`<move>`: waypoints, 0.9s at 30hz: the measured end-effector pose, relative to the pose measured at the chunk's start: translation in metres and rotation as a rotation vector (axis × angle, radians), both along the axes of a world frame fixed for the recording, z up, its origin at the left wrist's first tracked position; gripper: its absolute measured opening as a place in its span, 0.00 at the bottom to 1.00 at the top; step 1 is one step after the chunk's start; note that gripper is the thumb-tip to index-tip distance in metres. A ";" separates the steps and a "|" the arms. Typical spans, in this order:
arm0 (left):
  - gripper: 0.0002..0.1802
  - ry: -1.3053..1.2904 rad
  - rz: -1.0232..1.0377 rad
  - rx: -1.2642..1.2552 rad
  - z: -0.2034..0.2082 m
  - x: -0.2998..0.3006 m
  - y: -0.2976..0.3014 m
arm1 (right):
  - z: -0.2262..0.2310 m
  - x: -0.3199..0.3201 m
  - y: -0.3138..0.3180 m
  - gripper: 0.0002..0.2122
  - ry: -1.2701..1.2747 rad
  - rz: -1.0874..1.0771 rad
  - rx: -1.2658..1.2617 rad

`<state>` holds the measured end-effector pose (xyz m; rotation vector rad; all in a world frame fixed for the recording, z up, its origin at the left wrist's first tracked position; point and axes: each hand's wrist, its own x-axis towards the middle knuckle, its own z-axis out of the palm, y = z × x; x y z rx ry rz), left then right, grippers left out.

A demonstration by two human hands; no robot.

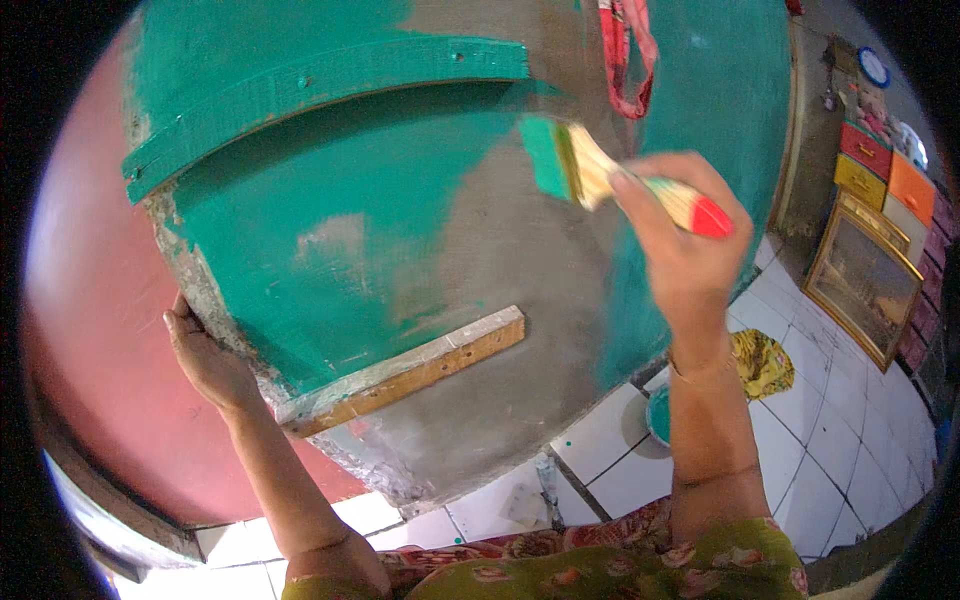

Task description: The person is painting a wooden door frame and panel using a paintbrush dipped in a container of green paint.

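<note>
My right hand (695,230) is closed round the wooden handle of a flat paintbrush (595,170) with a red handle end. Its bristles are coated in green paint and point left, in front of a wooden door panel (530,250). Whether the bristles touch the panel I cannot tell. Green paint covers much of the panel, while a grey-brown bare area runs down its middle. Along the panel's left edge, my left hand (215,365) grips with its fingers partly hidden behind. The upper wooden batten (330,95) is green; the lower batten (410,370) is bare wood with a whitish top.
A container of green paint (658,415) sits on the white tiled floor (810,470), partly behind my right forearm. Beyond it lies a yellow-and-black cloth (765,363). A gold picture frame (865,280) leans before coloured drawers (865,165). A red cloth strap (630,60) hangs on the panel.
</note>
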<state>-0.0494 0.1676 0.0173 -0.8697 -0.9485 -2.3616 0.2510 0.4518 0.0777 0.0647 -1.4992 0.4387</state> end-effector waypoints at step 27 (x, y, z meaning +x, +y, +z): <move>0.23 0.571 0.730 -0.398 -0.008 0.179 0.078 | -0.139 0.170 0.217 0.10 -0.774 -0.423 -0.560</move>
